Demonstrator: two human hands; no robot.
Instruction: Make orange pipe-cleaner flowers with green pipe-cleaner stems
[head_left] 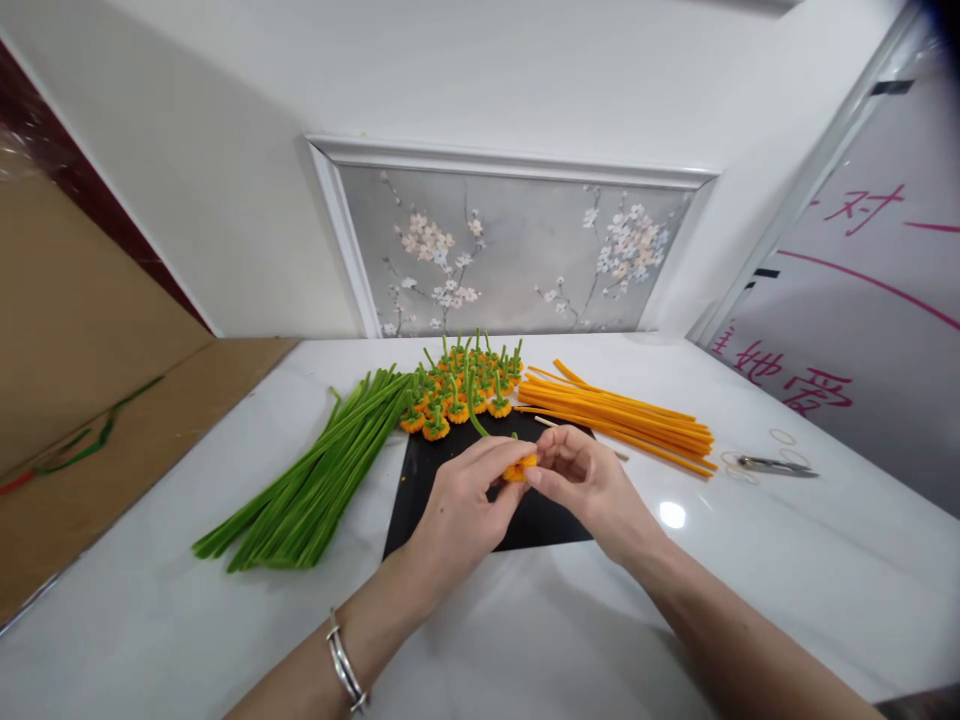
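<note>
Above a black mat (551,520), my left hand (472,495) pinches a small, ribbed orange pipe-cleaner piece (519,468) between thumb and fingers. A green pipe-cleaner stem (472,405) rises just behind the left fingers; whether it joins the held piece I cannot tell. My right hand (589,485) is closed, with its thumb and fingertips against the piece's right side. Part of the piece is hidden by the fingers. Just beyond the hands stand several finished-looking orange pieces (436,428) with green tops and upright stems. A thin pale stick (546,422) lies partly behind my right hand.
Green pipe cleaners (322,480) lie bundled on the left of the white table (247,640). Orange pipe cleaners (622,412) lie to the right. Farther right are scissors (776,466) and several thin bands (782,437). A wall with a floral panel (517,250) closes off the back.
</note>
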